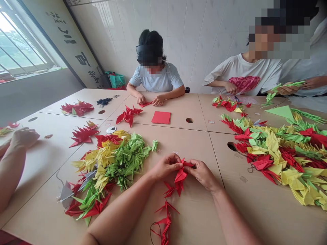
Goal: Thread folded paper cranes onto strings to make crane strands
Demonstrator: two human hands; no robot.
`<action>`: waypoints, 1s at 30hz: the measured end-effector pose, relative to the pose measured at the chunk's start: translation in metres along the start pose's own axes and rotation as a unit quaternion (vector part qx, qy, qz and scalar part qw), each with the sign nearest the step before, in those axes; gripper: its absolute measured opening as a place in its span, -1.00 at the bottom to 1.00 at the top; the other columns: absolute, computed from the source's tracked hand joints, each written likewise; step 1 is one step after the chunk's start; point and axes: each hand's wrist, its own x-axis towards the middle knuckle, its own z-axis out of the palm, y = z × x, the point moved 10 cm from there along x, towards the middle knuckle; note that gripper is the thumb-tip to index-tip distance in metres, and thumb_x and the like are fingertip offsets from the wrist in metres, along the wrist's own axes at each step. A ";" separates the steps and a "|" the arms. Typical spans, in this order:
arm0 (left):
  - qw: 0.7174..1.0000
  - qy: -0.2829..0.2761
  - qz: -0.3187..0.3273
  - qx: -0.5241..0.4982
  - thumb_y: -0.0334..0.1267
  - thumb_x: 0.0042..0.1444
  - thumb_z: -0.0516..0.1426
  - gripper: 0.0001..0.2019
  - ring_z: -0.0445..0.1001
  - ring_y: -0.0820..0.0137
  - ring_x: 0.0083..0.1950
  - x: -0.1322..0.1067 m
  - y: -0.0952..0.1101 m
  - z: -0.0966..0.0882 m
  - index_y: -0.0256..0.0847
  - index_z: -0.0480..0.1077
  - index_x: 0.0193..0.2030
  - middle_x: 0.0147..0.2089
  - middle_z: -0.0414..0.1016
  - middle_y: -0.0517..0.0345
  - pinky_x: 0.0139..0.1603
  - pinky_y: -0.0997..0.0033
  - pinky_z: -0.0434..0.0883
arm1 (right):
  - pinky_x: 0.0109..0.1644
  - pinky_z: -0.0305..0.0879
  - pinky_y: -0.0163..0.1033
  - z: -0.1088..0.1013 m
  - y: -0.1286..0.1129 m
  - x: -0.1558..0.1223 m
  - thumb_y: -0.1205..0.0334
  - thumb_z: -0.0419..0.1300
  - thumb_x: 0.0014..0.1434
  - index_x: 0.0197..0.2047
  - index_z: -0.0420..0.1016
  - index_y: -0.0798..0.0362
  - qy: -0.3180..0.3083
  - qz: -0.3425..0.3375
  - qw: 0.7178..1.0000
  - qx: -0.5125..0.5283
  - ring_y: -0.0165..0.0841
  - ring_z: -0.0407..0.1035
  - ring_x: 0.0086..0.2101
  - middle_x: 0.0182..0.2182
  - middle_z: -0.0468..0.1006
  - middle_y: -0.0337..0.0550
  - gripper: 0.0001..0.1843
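Between my hands is a red origami crane (181, 175), pinched from both sides above the table. My left hand (168, 166) grips its left side with thumb and fingers. Thumb and forefinger of my right hand (203, 173) close on the red paper point at its right. Directly below hang or lie more red cranes (167, 217) in a line toward me, with a dark cord loop (155, 233) beside them. To the left of my hands lies a heap of green, yellow and red folded cranes (120, 160). Whether a cord passes through the held crane is hidden.
A stack of red paper squares (160, 117) lies ahead, near a co-worker (155, 76) folding red paper. Strung cranes (288, 156) cover the right side of the table (194, 217). Another person's arm (15, 163) rests at left. A cable hole (189, 120) opens in the tabletop.
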 end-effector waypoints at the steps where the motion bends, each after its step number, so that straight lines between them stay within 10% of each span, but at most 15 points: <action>1: 1.000 0.001 0.004 -0.004 -0.09 -0.03 0.24 -0.70 0.31 0.53 -0.40 0.000 0.002 0.000 -0.29 0.30 -0.35 -0.41 0.33 0.21 -0.34 0.50 0.23 | -0.19 0.22 -0.28 -0.001 0.000 0.000 -0.07 0.25 0.01 -0.23 0.53 0.11 0.004 -0.001 1.000 0.004 -0.32 0.32 -0.28 -0.34 0.52 -0.16 -0.59; 22: 0.996 0.017 0.014 -0.083 -0.16 -0.07 0.28 -0.71 0.35 0.53 -0.45 0.001 0.000 -0.005 -0.28 0.29 -0.38 -0.47 0.38 0.25 -0.36 0.49 0.28 | -0.31 0.17 -0.29 -0.009 -0.002 -0.002 -0.14 0.29 -0.09 -0.37 0.48 0.12 0.049 0.025 0.998 0.043 -0.39 0.26 -0.41 -0.44 0.46 -0.20 -0.55; 30: 0.989 0.093 0.058 0.094 -0.15 0.00 0.22 -0.78 0.41 0.44 -0.32 0.001 0.009 -0.012 -0.26 0.36 -0.32 -0.34 0.47 0.13 -0.30 0.48 0.30 | -0.52 0.04 -0.34 -0.015 0.001 -0.001 -0.18 0.25 -0.07 -0.34 0.47 0.09 0.086 0.024 0.996 -0.009 -0.46 0.14 -0.52 -0.46 0.44 -0.20 -0.54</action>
